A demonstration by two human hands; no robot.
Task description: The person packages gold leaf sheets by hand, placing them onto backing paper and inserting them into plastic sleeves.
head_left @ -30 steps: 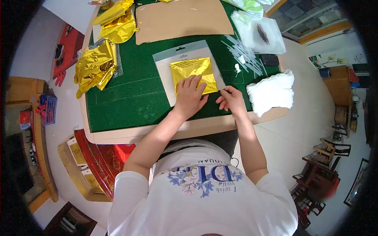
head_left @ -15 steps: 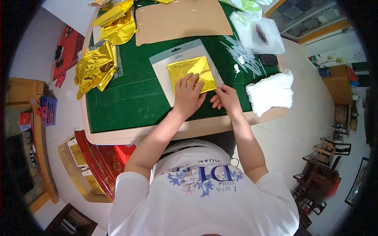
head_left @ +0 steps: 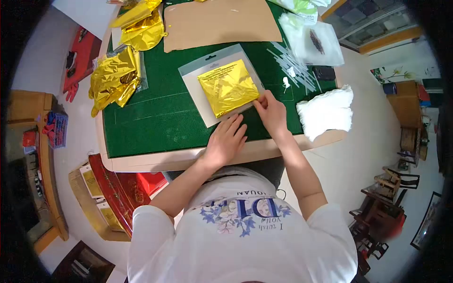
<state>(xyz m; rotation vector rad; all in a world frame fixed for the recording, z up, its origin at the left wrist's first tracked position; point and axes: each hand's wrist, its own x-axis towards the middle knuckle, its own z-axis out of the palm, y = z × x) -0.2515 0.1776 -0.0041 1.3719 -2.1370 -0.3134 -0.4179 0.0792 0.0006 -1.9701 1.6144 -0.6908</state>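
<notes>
A folded gold foil balloon [head_left: 228,88] with small dark print lies flat on a pale card inside a clear hang-hole bag [head_left: 192,75], tilted on the green mat. At the balloon's lower right corner, my right hand [head_left: 272,114] has thumb and index finger pinched together on the edge of the bag. My left hand [head_left: 226,140] rests palm down below the bag, fingers stretched out, their tips right at its bottom edge.
A green mat [head_left: 155,111] covers the table. More gold foil balloons [head_left: 115,73] lie at left, brown cardboard [head_left: 222,23] at the back. To the right are thin white straws [head_left: 295,66], plastic bags [head_left: 325,42], a dark small case [head_left: 324,72] and white cloth [head_left: 325,113].
My left hand has slid off the foil balloon down towards the table's near edge. My right hand has turned slightly and stays by the lower right corner.
</notes>
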